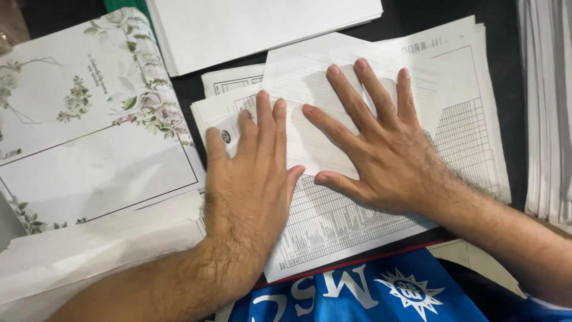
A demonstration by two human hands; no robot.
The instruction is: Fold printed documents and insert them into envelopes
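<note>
Both my palms flat on a sheet of white paper, nothing gripped.

My left hand lies with fingers straight and close together, pressing the left part of the folded white sheet; my right hand rests just beside it with fingers spread wide across the same sheet, thumb tips of the two hands nearly touching. Neither hand curls around anything: the fingers are released and flat. The sheet sits on top of a stack of printed table forms on the dark table in front of me. To the left lies a large floral card, beyond my hands a pile of blank white sheets, and at the right edge another paper stack.
</note>
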